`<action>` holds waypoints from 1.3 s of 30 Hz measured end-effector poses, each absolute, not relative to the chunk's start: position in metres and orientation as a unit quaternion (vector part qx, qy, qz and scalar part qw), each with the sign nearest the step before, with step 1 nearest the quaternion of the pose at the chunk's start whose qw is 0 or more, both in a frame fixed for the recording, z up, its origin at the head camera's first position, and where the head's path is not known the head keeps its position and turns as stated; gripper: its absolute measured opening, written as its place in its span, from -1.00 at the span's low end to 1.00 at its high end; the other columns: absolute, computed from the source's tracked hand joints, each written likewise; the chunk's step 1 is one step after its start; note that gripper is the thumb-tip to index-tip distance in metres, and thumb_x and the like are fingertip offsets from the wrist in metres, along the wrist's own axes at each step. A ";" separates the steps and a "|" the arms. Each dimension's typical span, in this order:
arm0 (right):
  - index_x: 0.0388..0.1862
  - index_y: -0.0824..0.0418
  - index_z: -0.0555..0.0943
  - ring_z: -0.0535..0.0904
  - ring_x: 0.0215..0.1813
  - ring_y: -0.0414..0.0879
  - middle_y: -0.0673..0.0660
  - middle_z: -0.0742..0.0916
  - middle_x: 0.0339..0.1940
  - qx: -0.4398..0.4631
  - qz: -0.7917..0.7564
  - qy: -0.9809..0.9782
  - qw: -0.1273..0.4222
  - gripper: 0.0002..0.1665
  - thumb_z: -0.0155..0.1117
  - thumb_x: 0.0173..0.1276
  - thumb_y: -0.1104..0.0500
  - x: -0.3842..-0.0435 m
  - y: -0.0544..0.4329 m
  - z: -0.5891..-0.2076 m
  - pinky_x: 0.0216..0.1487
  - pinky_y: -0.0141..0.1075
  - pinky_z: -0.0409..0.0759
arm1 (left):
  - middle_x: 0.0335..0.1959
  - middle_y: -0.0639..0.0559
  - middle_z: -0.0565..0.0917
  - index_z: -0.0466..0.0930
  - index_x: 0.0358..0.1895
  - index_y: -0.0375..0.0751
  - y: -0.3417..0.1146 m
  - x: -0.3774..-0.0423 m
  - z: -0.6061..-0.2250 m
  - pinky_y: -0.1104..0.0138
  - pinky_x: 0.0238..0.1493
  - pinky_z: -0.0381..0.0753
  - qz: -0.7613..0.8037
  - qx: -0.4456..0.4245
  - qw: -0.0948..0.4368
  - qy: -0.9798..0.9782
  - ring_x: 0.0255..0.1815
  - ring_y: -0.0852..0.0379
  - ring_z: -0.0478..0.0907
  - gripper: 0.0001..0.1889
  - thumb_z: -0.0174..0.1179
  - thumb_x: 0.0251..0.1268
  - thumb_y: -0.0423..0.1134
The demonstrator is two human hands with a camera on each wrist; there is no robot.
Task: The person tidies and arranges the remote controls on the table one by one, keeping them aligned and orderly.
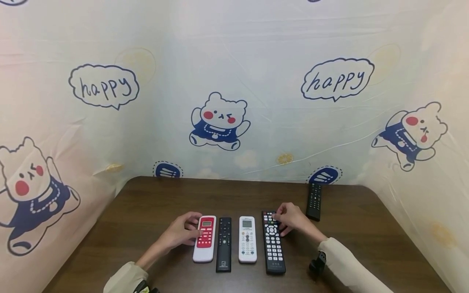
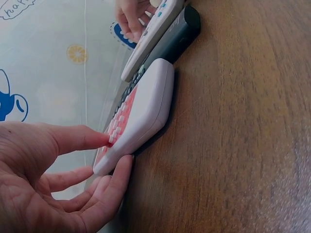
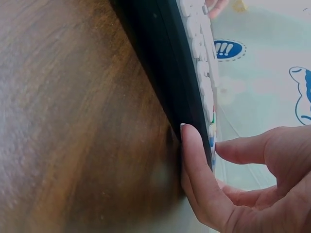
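Observation:
My left hand (image 1: 182, 231) is at the left side of a white remote control with a red face (image 1: 204, 240). In the left wrist view its thumb (image 2: 82, 139) lies on the red button face and the other fingers meet the edge, pinching the remote. My right hand (image 1: 292, 217) pinches the upper right edge of a long black remote with white buttons (image 1: 274, 244). Its thumb is over the top buttons, and a finger (image 3: 194, 150) presses along the side in the right wrist view. Between them lie a slim black remote (image 1: 224, 244) and a white remote with a grey screen (image 1: 247, 240).
Another black remote (image 1: 314, 201) lies farther back on the right, beyond my right forearm. The brown wooden table (image 1: 157, 195) ends at a pale curtain (image 1: 271, 101) printed with bears, which surrounds its back and sides.

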State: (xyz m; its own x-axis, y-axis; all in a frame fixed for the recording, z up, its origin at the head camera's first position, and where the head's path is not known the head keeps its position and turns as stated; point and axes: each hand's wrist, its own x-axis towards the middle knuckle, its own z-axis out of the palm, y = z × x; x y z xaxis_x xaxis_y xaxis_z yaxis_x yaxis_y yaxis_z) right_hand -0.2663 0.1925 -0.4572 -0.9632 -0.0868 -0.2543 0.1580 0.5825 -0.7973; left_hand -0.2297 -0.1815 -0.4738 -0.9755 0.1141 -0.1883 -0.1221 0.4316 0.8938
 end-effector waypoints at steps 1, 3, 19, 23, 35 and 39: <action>-0.07 0.35 0.53 0.72 -0.41 0.03 0.29 0.66 -0.26 0.018 -0.457 0.878 0.138 -0.83 0.29 0.54 0.25 -0.266 0.193 -0.457 -0.45 -0.17 0.80 | 0.09 -0.23 0.55 0.50 0.35 -0.29 -0.181 -0.229 -0.474 0.12 -0.29 0.84 0.533 -0.003 0.112 0.839 -0.08 -0.04 0.60 -0.38 0.49 0.21 -0.40; -0.06 0.36 0.53 0.73 -0.39 0.03 0.29 0.66 -0.24 0.013 -0.459 0.876 0.147 -0.82 0.27 0.55 0.24 -0.267 0.194 -0.457 -0.45 -0.18 0.80 | 0.08 -0.22 0.56 0.50 0.35 -0.29 -0.181 -0.229 -0.474 0.12 -0.29 0.84 0.532 -0.006 0.113 0.839 -0.09 -0.04 0.60 -0.38 0.49 0.21 -0.41; -0.10 0.42 0.58 0.74 -0.27 0.11 0.36 0.71 -0.18 -0.013 -0.443 0.894 0.074 -0.82 0.19 0.57 0.26 -0.284 0.220 -0.442 -0.32 -0.12 0.83 | 0.09 -0.24 0.56 0.48 0.38 -0.30 -0.178 -0.227 -0.472 0.13 -0.35 0.84 0.520 -0.009 0.102 0.848 -0.15 -0.01 0.64 -0.36 0.47 0.22 -0.41; -0.07 0.44 0.59 0.73 -0.25 0.13 0.40 0.71 -0.16 -0.009 -0.428 0.903 0.045 -0.76 0.18 0.59 0.22 -0.290 0.231 -0.436 -0.27 -0.10 0.84 | 0.11 -0.24 0.55 0.48 0.39 -0.30 -0.178 -0.227 -0.470 0.13 -0.38 0.83 0.518 -0.011 0.103 0.849 -0.17 -0.01 0.65 -0.36 0.47 0.23 -0.40; -0.09 0.41 0.64 0.61 -0.34 -0.03 0.24 0.72 -0.31 -0.019 -0.360 0.932 -0.035 -0.77 0.19 0.58 0.22 -0.311 0.264 -0.438 -0.35 -0.29 0.61 | 0.13 -0.26 0.54 0.43 0.42 -0.35 -0.178 -0.226 -0.469 0.12 -0.43 0.82 0.525 -0.017 0.112 0.844 -0.15 -0.03 0.65 -0.33 0.47 0.24 -0.42; -0.11 0.40 0.66 0.58 -0.27 0.03 0.30 0.75 -0.20 -0.016 -0.332 0.942 -0.054 -0.77 0.20 0.55 0.21 -0.316 0.272 -0.439 -0.32 -0.24 0.52 | 0.12 -0.26 0.53 0.44 0.40 -0.34 -0.178 -0.226 -0.469 0.11 -0.43 0.82 0.526 -0.018 0.114 0.843 -0.15 -0.04 0.64 -0.34 0.47 0.23 -0.41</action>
